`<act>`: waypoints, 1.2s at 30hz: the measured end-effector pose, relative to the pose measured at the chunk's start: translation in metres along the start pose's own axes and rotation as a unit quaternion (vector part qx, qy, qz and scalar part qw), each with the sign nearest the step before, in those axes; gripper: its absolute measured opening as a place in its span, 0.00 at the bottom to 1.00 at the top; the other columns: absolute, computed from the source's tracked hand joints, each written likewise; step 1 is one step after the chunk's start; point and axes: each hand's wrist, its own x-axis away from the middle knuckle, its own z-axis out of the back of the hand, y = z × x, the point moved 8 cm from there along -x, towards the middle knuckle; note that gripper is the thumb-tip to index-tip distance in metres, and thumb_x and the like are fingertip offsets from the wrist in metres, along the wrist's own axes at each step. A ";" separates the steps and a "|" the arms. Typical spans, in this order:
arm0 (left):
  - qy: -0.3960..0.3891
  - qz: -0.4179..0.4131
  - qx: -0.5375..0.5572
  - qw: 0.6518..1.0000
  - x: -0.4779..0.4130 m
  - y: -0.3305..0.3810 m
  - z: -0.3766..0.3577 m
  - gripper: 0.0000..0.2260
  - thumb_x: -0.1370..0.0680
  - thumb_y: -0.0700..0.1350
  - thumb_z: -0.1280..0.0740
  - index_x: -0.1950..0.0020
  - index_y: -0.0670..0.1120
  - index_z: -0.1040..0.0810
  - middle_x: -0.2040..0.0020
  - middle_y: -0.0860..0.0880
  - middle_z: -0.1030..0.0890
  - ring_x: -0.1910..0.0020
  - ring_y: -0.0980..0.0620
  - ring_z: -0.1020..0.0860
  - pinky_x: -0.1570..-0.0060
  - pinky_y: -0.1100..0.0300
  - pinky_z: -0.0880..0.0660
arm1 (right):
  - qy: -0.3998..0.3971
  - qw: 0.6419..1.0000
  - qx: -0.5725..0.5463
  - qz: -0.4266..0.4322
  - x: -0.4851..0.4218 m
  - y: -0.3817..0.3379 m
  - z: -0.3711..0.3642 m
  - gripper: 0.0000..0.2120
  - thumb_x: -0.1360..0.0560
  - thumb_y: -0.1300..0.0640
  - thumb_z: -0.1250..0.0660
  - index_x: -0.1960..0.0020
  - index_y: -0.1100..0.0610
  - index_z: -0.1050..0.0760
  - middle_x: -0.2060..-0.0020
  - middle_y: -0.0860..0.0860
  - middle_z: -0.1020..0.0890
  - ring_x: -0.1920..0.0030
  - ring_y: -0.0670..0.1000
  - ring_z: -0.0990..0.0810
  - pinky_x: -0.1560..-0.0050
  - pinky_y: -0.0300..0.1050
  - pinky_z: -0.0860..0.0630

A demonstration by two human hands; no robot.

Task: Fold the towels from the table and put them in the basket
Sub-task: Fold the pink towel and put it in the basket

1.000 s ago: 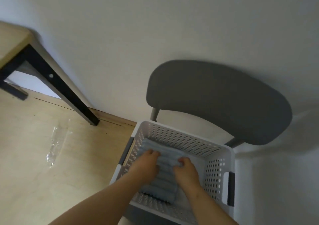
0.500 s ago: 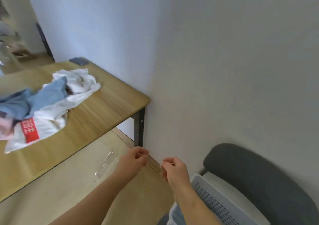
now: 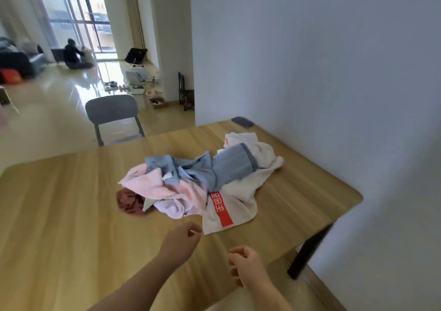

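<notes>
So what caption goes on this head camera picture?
Two empty hands, left hand and right hand, near crumpled towel pile on wooden table.

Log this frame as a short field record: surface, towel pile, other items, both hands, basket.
surface: light wooden table with black legs, set against a white wall
towel pile: unfolded heap near the table's wall side; white towel with red label, blue striped towel, pink towel, dark red cloth at the pile's left edge
other items: dark flat phone-like object at the far corner; grey chair beyond the table
left hand: empty, loosely curled, just short of the pile
right hand: empty, loosely curled, over the near edge
basket: not in view
</notes>
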 end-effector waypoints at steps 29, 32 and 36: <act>0.123 0.008 0.064 0.990 -0.189 -0.076 0.176 0.06 0.20 0.40 0.44 0.53 0.49 0.29 0.60 0.51 0.25 0.57 0.51 0.28 0.63 0.63 0.34 | 0.134 0.899 0.310 0.279 -0.171 -0.179 -0.171 0.25 0.32 0.38 0.54 0.56 0.47 0.21 0.50 0.45 0.19 0.45 0.51 0.24 0.41 0.51 0.30; 0.133 -0.037 0.190 0.972 -0.179 -0.062 0.218 0.07 0.20 0.39 0.45 0.56 0.48 0.31 0.66 0.49 0.31 0.66 0.53 0.33 0.65 0.60 0.37 | 0.163 0.918 0.195 0.303 -0.138 -0.227 -0.182 0.18 0.28 0.41 0.50 0.55 0.47 0.25 0.58 0.46 0.20 0.54 0.51 0.22 0.48 0.52 0.24; 0.112 -0.113 0.304 0.939 -0.143 -0.038 0.277 0.08 0.19 0.42 0.44 0.56 0.50 0.30 0.62 0.44 0.31 0.63 0.49 0.31 0.64 0.59 0.31 | 0.189 0.914 0.085 0.349 -0.068 -0.289 -0.201 0.08 0.20 0.56 0.43 0.50 0.53 0.25 0.60 0.47 0.22 0.62 0.43 0.25 0.62 0.25 0.31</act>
